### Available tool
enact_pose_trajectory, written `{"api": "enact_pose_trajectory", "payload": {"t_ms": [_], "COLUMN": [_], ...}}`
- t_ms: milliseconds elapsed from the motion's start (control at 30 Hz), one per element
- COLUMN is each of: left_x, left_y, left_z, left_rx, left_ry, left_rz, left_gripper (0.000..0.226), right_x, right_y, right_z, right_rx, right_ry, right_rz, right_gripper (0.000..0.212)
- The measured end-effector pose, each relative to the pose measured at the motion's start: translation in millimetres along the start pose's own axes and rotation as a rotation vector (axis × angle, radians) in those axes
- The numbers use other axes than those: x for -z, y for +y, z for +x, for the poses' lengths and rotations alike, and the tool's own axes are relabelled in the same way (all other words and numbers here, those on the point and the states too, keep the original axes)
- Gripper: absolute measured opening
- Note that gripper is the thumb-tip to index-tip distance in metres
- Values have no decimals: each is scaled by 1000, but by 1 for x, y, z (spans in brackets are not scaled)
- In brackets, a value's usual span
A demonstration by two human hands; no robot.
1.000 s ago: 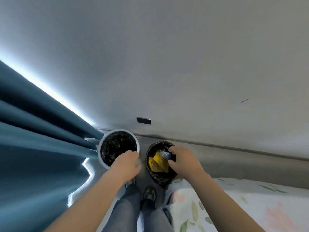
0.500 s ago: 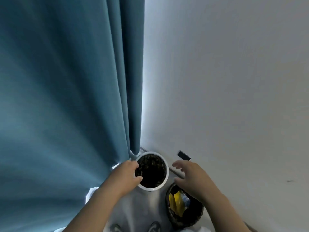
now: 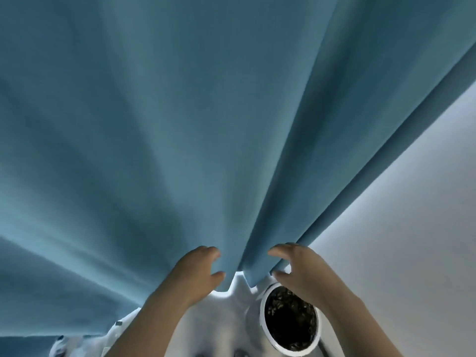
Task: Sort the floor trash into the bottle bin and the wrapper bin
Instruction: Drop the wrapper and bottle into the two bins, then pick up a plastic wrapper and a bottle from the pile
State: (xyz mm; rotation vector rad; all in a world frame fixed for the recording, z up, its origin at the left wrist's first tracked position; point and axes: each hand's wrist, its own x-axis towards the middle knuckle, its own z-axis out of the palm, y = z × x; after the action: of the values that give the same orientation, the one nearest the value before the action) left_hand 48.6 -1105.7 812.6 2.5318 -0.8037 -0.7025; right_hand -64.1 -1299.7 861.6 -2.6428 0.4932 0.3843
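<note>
Two hands are up at the curtain's lower edge, seen from the head camera. The left hand [image 3: 198,274] lies against the blue curtain [image 3: 154,150], fingers loosely curled, thumb apart from them, nothing held. The right hand [image 3: 301,271] is just beside it across one hanging fold, fingers bent and spread wide of the thumb, nothing clamped. Below that right wrist sits the bin [image 3: 262,315] — white rim, dark liner — on the pale floor [image 3: 226,325], close to the curtain hem and the grey wall [image 3: 412,228]. What lies inside it I cannot tell.
</note>
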Motion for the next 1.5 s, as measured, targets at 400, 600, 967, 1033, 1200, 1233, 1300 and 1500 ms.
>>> {"api": "enact_pose_trajectory", "payload": {"t_ms": [400, 600, 967, 1033, 1200, 1233, 1300, 1500], "left_x": [-4, -16, -18, -17, -23, -25, -32, -47], "left_y": [-25, -31, -84, -97, -133, -140, -155, -196], "left_z": [-65, -111, -220, -243, -314, -329, -358, -414], "left_rx": [481, 679, 921, 959, 1031, 1042, 1066, 1154], "left_ry": [258, 367, 529, 541, 579, 587, 596, 614], "left_rz": [-183, -263, -347, -371, -424, -435, -452, -536], "left_gripper": [40, 42, 32, 33, 35, 36, 38, 40], "right_x": [-5, -24, -82, -97, -138, -147, -167, -213], "right_y": [-69, -109, -238, -262, -319, -329, -350, -397], "right_z": [80, 81, 34, 18, -23, -33, -51, -85], "right_rx": [558, 753, 1048, 1080, 1143, 1145, 1151, 1146], "right_ry": [-244, -360, -455, -473, -524, -538, -564, -638], "right_rz": [-196, -255, -367, -379, -433, -446, -461, -490], "right_gripper": [43, 45, 43, 42, 42, 43, 43, 41]}}
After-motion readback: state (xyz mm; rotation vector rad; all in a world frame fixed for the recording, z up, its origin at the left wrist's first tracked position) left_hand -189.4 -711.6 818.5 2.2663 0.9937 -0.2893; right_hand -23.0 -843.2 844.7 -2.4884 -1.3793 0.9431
